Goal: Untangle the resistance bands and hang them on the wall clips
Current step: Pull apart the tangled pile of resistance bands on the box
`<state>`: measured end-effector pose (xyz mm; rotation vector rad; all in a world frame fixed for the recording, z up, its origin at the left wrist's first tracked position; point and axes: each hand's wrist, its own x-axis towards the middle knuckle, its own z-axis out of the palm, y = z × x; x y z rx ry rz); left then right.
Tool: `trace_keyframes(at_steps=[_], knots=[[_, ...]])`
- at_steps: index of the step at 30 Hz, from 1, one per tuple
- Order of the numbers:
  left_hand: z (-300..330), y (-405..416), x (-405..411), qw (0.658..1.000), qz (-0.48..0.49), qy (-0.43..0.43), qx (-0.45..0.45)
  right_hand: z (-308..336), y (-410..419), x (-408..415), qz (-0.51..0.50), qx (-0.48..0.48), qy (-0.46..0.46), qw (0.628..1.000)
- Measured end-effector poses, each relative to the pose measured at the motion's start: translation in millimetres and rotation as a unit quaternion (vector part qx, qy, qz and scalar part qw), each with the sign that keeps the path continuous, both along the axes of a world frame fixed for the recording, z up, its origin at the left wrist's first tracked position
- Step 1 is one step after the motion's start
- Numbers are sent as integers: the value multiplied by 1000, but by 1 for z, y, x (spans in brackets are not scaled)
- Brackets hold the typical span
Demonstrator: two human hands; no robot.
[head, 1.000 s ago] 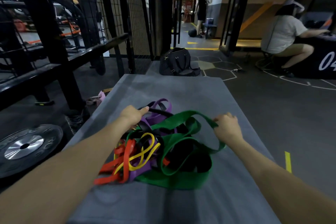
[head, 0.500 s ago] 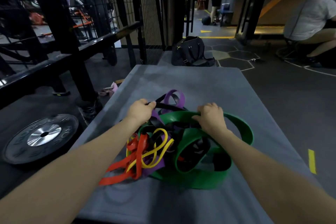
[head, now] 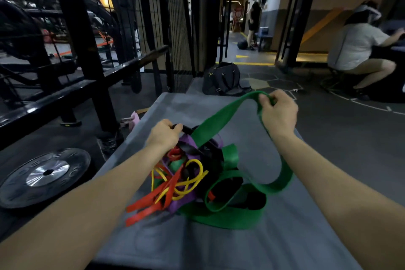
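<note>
Still all knotted up, mostly: green band pinched at its top bend by right hand and lifted above the grey mat. Left hand curled round a black band at the top of the tangled pile, holding it down on the middle of the mat.

Could go wrong like this (only a guess): green band looks threaded through the black and purple ones, so a hard pull up might drag the whole pile along, or pull the knot tighter. Might also slip out of the pinch and snap back, being stretchy. Red band and yellow band lie loose at the near left, close to the mat's edge, and could slide off with a big tug.

Long way of the lifted green piece: slanting from the pile up and away to the right, top bend pointing far and right. Other side drooping down toward the near right, then curling flat under the pile. No wall clips seen anywhere.
</note>
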<state>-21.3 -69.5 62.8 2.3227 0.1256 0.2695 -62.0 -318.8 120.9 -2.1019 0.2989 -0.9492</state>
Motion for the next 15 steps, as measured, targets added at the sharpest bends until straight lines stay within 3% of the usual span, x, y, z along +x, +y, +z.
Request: trace_keyframes(at_steps=[5, 9, 13, 15], knots=[[-1, 11, -4, 1000, 8, 11, 27, 9, -30, -14, -63, 50, 48, 996], [-7, 13, -9, 998, -3, 42, 41, -33, -41, -24, -49, 10, 185, 982], [-22, 23, -15, 996, -4, 69, 48, -77, -48, -32, -42, -103, 362, 925], [-31, 27, -17, 996, -15, 83, 30, -83, -38, -30, -24, -181, 376, 908]])
